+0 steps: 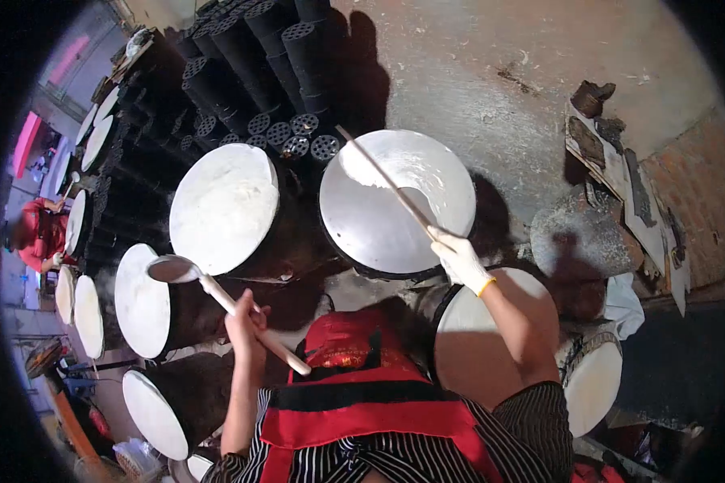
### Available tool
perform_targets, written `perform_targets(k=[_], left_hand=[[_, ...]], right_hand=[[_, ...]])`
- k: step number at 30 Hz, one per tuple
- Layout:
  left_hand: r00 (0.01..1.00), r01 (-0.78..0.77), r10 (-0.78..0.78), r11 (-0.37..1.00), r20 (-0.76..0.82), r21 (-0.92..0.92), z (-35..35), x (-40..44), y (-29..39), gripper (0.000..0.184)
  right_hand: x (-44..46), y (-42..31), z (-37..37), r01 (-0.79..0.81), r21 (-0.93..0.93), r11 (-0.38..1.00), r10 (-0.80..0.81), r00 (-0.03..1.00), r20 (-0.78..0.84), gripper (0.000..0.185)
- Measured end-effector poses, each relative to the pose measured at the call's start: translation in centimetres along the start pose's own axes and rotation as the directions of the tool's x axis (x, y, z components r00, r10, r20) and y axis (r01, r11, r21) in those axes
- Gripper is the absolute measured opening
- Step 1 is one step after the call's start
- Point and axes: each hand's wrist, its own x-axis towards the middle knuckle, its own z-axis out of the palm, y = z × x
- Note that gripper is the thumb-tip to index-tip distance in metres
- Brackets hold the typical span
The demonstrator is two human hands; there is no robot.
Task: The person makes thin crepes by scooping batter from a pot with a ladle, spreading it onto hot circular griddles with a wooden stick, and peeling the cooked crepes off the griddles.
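Bare, my left hand [248, 322] is closed round the pale handle of a ladle [174, 270], whose bowl hangs by the rim of a round white-topped drum [142, 302]. My right hand [457, 253] wears a white glove with a yellow cuff and grips a long thin wooden stick [387, 179]. The stick lies slantwise over a round griddle [362, 217] in front of me. White batter [411, 157] covers the far and right part of its surface, while the near left part shows bare grey.
Stacked black coal cylinders [302, 56] stand beyond the griddle. More white-topped drums [224, 209] surround me on both sides. At the far left a person in red [40, 233] works beside similar drums. Boards and scraps [620, 177] lean at the right wall.
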Motion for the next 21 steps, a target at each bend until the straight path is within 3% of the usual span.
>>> perform_targets(k=[3, 4, 5, 6, 9, 12, 16, 19, 21], left_hand=[[0.990, -0.029, 0.017, 0.996, -0.139, -0.081, -1.7, -0.8, -2.3, 0.031], [0.995, -0.047, 0.044, 0.998, -0.088, -0.035, -3.4, -0.5, -3.0, 0.029], [0.994, -0.051, 0.047, 0.998, -0.100, -0.040, -3.7, -1.1, -3.2, 0.029], [0.993, -0.056, 0.051, 0.998, -0.110, -0.042, -3.9, -1.5, -3.2, 0.028], [0.995, -0.052, 0.052, 0.999, -0.080, -0.002, -3.8, -2.7, -2.8, 0.025], [0.999, -0.053, 0.052, 0.994, 0.014, 0.091, -3.3, -3.0, -2.3, 0.022], [0.995, -0.042, 0.032, 0.993, 0.095, 0.113, -3.3, -0.5, -2.3, 0.022], [0.977, -0.010, -0.019, 0.991, 0.211, 0.135, -3.1, 1.6, -1.8, 0.027], [0.960, -0.019, -0.028, 0.986, 0.277, 0.165, -2.4, 2.6, -1.2, 0.029]], right_hand=[[-2.4, -0.7, -2.4, -0.179, 0.039, 0.983, 0.168, 0.964, 0.204, 0.037], [-2.9, -0.9, -3.5, -0.220, 0.037, 0.975, 0.203, 0.944, 0.260, 0.037], [-3.0, -1.7, -4.6, -0.214, 0.005, 0.977, 0.205, 0.945, 0.256, 0.037], [-1.8, -1.3, -5.0, -0.112, 0.017, 0.994, 0.104, 0.966, 0.238, 0.036], [0.5, -2.0, -3.3, -0.044, 0.107, 0.993, 0.044, 0.999, 0.005, 0.033], [-1.0, -1.1, -2.1, -0.052, -0.110, 0.993, 0.065, 0.991, 0.116, 0.034], [-7.2, 3.7, -3.3, -0.154, 0.080, 0.985, 0.133, 0.965, 0.228, 0.038], [-9.6, 4.8, -2.2, -0.086, 0.185, 0.979, 0.074, 0.995, 0.072, 0.038], [-9.0, 3.6, 2.3, 0.001, 0.371, 0.929, 0.090, 0.970, -0.226, 0.037]])
